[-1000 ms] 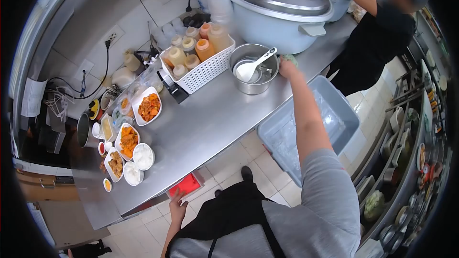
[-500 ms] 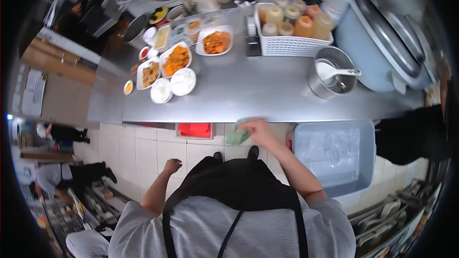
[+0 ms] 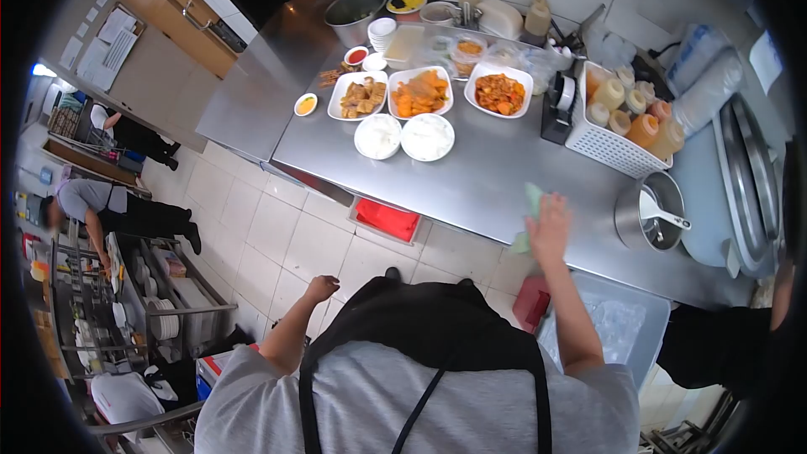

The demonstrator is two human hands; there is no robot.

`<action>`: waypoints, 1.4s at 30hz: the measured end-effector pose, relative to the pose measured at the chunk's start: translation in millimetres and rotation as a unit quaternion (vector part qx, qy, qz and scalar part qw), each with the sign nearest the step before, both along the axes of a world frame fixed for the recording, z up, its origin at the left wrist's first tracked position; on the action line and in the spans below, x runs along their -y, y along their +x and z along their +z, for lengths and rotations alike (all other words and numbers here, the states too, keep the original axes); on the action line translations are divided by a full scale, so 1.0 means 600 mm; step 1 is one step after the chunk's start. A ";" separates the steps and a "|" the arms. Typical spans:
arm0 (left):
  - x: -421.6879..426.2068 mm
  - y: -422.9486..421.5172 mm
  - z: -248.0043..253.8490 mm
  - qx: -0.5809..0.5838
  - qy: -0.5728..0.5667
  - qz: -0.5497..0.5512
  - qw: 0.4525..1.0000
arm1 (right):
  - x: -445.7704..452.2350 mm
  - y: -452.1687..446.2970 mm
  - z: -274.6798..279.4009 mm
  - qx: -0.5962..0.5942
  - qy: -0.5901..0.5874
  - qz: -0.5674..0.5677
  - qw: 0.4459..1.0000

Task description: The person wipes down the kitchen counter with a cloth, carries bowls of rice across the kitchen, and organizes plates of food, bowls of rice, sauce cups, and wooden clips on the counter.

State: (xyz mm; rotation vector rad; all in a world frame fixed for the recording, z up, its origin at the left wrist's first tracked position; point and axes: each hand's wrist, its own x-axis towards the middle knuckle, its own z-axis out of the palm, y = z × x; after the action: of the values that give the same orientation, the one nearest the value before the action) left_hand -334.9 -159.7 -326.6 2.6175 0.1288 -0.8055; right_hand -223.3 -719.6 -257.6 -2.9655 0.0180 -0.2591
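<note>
My right hand (image 3: 551, 229) presses on a pale green cloth (image 3: 534, 196) at the front edge of the steel counter (image 3: 496, 181). Part of the cloth hangs over the edge, and part is hidden under the fingers. In front of my body, away from the counter, my left hand (image 3: 322, 288) hangs with curled fingers and nothing visible in it. Two white bowls of rice (image 3: 377, 136) stand on the counter to the left of the cloth. Behind them are dishes of fried pieces (image 3: 363, 97), orange chunks (image 3: 419, 93) and red-sauced food (image 3: 499, 91).
To the right are a white basket of sauce bottles (image 3: 618, 141), a metal pot (image 3: 626, 217) with a white ladle, and a large blue-grey tub. Below sit a grey bin (image 3: 660, 319) and a red-lined drawer (image 3: 385, 220). Co-workers (image 3: 92, 197) stand left; another person's dark clothing shows right.
My right hand has moved with the cloth from just off the counter's front edge onto it, further right. The view has turned. My left hand stays curled.
</note>
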 end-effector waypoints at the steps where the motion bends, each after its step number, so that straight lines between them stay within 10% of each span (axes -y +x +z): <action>1: -0.024 -0.009 -0.021 0.013 0.003 -0.009 1.000 | -0.049 0.013 0.000 0.008 -0.001 0.039 0.999; 11: -0.191 -0.084 -0.088 0.026 0.032 0.021 0.999 | -0.538 0.163 0.012 0.012 0.035 0.366 0.930; 13: -0.259 -0.103 -0.156 0.113 0.054 -0.158 0.980 | -0.633 0.204 0.027 0.000 0.041 0.385 0.922; 17: -0.292 -0.073 -0.123 -0.006 -0.027 0.057 0.998 | -0.788 0.260 0.021 0.050 0.013 0.403 0.914; 25: -0.290 0.118 -0.055 0.052 -0.103 -0.014 0.993 | -0.694 0.222 0.022 0.059 0.018 0.472 0.879; 36: -0.061 0.370 0.215 0.145 -0.232 -0.162 0.948 | -0.074 -0.092 0.050 -0.054 -0.070 0.057 0.994; 42: 0.009 0.438 0.316 0.155 -0.208 -0.109 0.960 | 0.221 -0.235 -0.025 -0.053 0.038 -0.400 0.914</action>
State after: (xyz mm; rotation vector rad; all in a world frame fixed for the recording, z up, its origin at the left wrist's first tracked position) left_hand -72.1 -165.1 -137.2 2.3348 -0.3827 -0.4200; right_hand -364.5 -852.1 -272.5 -2.7152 1.2275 -0.1772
